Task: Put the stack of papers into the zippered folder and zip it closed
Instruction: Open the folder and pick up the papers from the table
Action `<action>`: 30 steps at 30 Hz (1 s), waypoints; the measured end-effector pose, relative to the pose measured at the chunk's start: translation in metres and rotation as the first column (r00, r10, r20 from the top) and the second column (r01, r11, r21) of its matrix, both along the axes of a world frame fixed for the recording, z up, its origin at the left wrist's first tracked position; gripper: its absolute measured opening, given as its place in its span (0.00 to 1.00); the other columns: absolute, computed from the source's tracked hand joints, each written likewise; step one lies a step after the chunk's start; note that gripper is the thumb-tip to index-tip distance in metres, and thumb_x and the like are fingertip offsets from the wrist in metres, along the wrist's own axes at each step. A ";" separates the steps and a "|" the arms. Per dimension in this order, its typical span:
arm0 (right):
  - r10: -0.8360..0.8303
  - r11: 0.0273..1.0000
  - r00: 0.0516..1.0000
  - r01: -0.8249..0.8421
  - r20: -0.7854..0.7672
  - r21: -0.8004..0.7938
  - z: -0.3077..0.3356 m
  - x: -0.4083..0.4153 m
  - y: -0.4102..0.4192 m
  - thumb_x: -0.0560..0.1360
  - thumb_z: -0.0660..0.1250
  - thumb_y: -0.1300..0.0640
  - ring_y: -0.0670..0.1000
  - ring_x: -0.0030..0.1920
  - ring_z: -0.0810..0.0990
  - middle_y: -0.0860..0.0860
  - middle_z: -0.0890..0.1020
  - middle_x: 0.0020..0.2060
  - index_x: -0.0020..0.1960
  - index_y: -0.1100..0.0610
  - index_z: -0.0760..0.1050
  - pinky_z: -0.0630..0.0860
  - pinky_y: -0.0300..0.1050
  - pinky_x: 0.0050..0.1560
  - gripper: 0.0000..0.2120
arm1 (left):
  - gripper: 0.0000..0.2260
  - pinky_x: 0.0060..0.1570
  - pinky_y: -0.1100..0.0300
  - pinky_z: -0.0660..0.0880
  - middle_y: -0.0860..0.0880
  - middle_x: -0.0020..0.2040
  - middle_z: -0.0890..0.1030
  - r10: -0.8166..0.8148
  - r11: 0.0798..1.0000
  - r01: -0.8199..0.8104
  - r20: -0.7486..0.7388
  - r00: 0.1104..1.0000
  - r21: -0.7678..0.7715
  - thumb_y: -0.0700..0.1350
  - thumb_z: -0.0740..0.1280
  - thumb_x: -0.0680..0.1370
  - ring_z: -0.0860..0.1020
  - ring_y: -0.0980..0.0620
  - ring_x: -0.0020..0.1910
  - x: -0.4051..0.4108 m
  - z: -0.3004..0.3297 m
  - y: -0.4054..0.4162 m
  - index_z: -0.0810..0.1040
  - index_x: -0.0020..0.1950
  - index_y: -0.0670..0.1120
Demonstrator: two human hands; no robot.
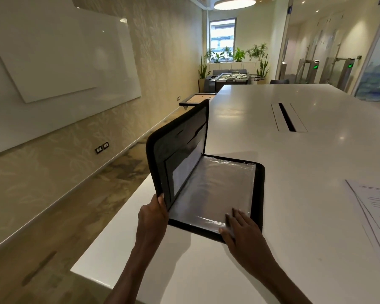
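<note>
The black zippered folder [208, 187] lies unzipped near the white table's left corner. Its right half rests flat, showing a clear plastic sleeve; its left cover stands almost upright. My left hand [153, 218] grips the near edge of the raised cover. My right hand [241, 227] lies flat with straight fingers on the plastic sleeve at the flat half's near right corner. The stack of printed papers [375, 213] sits on the table at the far right edge of view, partly cut off, apart from the folder.
The white table [294, 150] stretches far ahead, with a dark cable slot [286, 117] in its middle. Its left edge drops to the floor just beside the folder. A whiteboard hangs on the left wall; a foosball table and plants stand far back.
</note>
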State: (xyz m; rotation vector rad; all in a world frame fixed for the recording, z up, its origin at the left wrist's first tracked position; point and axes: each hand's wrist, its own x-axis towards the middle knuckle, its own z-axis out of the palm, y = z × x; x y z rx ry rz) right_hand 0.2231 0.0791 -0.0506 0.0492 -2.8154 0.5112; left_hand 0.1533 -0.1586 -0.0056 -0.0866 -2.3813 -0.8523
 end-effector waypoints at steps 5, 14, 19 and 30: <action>-0.005 1.000 1.000 0.005 0.009 -0.005 -0.002 0.001 0.000 0.81 0.53 0.40 0.50 0.77 0.59 0.52 0.66 0.75 0.74 0.53 0.66 0.55 0.44 0.77 0.27 | 0.13 0.26 0.61 0.58 0.50 0.24 0.68 0.074 0.988 -0.074 0.008 0.997 0.139 0.41 0.58 0.82 0.65 0.51 0.21 -0.010 -0.001 -0.003 0.76 0.40 0.40; -0.003 1.000 1.000 0.003 0.029 -0.009 -0.004 0.000 0.001 0.81 0.52 0.40 0.49 0.78 0.56 0.51 0.63 0.76 0.76 0.53 0.65 0.54 0.45 0.77 0.27 | 0.20 0.39 0.50 0.82 0.39 0.39 0.82 0.099 0.916 -0.201 0.289 0.952 0.348 0.46 0.52 0.84 0.81 0.43 0.36 -0.032 -0.011 -0.019 0.79 0.49 0.37; -0.005 1.000 1.000 0.005 0.025 -0.016 -0.004 0.001 0.000 0.81 0.52 0.40 0.48 0.78 0.56 0.50 0.63 0.77 0.76 0.52 0.64 0.53 0.43 0.77 0.27 | 0.19 0.39 0.48 0.83 0.37 0.44 0.81 0.036 0.831 -0.261 0.421 0.906 0.491 0.48 0.50 0.84 0.83 0.42 0.34 -0.034 -0.011 -0.026 0.76 0.51 0.38; 0.001 1.000 1.000 0.000 0.025 -0.017 0.000 0.003 -0.001 0.81 0.53 0.42 0.51 0.77 0.58 0.53 0.65 0.76 0.74 0.53 0.66 0.56 0.45 0.77 0.26 | 0.20 0.43 0.50 0.80 0.39 0.38 0.83 0.079 0.811 -0.323 0.456 0.886 0.487 0.48 0.55 0.83 0.83 0.41 0.38 -0.020 -0.006 -0.026 0.78 0.42 0.37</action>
